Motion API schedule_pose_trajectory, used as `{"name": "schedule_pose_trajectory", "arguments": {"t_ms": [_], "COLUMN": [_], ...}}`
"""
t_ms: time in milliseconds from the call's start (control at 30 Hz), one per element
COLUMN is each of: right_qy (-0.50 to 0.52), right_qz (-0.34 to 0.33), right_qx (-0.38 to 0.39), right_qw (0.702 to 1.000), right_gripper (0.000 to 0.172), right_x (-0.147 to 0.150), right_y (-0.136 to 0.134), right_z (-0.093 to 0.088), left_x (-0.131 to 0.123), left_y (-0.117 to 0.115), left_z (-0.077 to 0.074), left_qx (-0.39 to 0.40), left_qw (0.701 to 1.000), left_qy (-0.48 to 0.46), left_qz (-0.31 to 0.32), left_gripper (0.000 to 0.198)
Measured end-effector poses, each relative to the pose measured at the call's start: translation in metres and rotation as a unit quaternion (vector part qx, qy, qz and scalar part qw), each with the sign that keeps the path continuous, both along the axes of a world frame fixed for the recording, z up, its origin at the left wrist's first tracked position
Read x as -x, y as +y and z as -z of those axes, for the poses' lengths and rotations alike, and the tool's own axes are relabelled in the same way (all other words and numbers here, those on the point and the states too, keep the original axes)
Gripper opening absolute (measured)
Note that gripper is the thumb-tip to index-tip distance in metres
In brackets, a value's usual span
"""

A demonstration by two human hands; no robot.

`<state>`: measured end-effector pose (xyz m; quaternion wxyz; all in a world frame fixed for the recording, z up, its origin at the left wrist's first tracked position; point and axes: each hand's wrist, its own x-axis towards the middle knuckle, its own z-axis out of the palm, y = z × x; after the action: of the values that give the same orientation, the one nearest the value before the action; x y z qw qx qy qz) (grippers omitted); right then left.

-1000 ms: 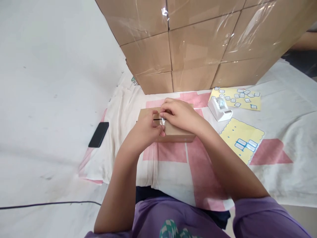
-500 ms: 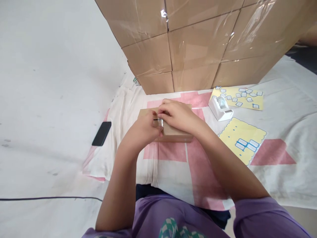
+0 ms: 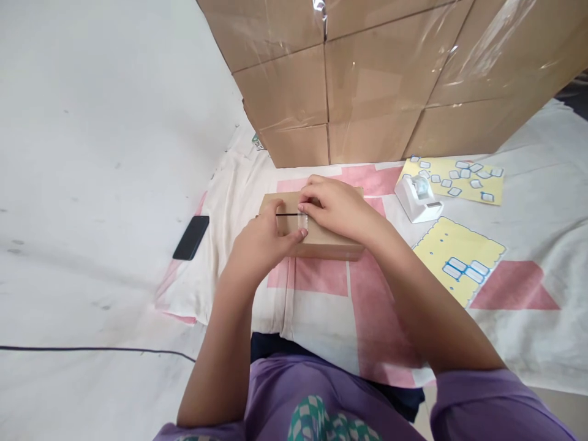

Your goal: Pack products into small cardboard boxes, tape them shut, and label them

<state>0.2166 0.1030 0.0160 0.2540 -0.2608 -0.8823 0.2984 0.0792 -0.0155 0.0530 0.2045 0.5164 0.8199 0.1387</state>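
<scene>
A small brown cardboard box (image 3: 328,250) lies on the cloth in front of me, with a dark seam line across its top. A short strip of clear tape (image 3: 302,222) crosses the seam near the middle. My left hand (image 3: 264,242) rests on the left part of the box, thumb and fingers spread apart, the thumb tip at the tape's lower end. My right hand (image 3: 337,208) lies over the right part, its finger and thumb closed together on the tape's upper end.
Large wrapped cartons (image 3: 372,79) stand behind the box. To the right are a white tape dispenser (image 3: 419,199) and two yellow sticker sheets (image 3: 459,251). A black phone (image 3: 191,237) lies at the left, by a white wall (image 3: 101,153). A dark cable (image 3: 92,349) runs at lower left.
My left thumb and fingers have spread apart, uncovering more of the seam. The tape strip now lies flatter across it. The whole view has shifted slightly.
</scene>
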Motion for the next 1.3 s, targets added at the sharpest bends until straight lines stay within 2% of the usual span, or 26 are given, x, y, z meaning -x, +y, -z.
{"name": "schedule_pose_trajectory", "arguments": {"t_ms": [133, 300, 500, 1300], "right_qy": [0.005, 0.004, -0.003, -0.009], "right_qz": [0.001, 0.007, 0.012, 0.029], "right_qx": [0.004, 0.006, 0.007, 0.022], "right_qw": [1.0, 1.0, 1.0, 0.999], "right_gripper": [0.022, 0.021, 0.021, 0.019], "right_x": [0.001, 0.002, 0.001, 0.002], "right_y": [0.002, 0.001, 0.0, 0.0], "right_z": [0.001, -0.001, -0.004, -0.005], "left_x": [-0.009, -0.012, -0.008, -0.005], "left_y": [-0.011, -0.015, -0.012, -0.009], "left_z": [0.011, 0.018, 0.017, 0.017], "left_qx": [-0.046, -0.046, -0.04, -0.035], "left_qw": [0.998, 0.993, 0.992, 0.988], "left_qy": [0.046, 0.106, 0.111, 0.135], "left_qz": [-0.002, 0.023, 0.034, 0.073], "left_gripper": [0.061, 0.05, 0.055, 0.053]}}
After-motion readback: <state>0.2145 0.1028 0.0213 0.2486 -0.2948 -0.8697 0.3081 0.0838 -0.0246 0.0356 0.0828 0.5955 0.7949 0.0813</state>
